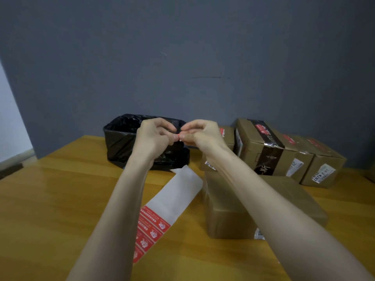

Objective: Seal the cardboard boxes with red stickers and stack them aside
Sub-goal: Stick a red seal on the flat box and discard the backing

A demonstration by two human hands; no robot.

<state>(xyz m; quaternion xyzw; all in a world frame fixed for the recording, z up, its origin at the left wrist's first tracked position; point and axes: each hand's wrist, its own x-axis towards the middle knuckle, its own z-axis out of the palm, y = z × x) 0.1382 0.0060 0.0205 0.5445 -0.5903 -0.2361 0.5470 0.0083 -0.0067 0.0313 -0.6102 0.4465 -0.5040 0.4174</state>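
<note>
Progress partial: left hand (154, 135) and right hand (203, 134) both pinch red sticker (179, 137); near box (227, 216) looks unsealed; stickered boxes (249, 142) stacked behind it, sticker sheet (176, 195) left.

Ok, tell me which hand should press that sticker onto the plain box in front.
Right, most likely. Both the left hand and the right hand pinch the red sticker, but the plain box lies directly under the right forearm, while the left forearm is over the sticker sheet.

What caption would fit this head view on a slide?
Left hand and right hand pinch a small red sticker together; the sticker sheet and a cardboard box lie on the table.
</note>
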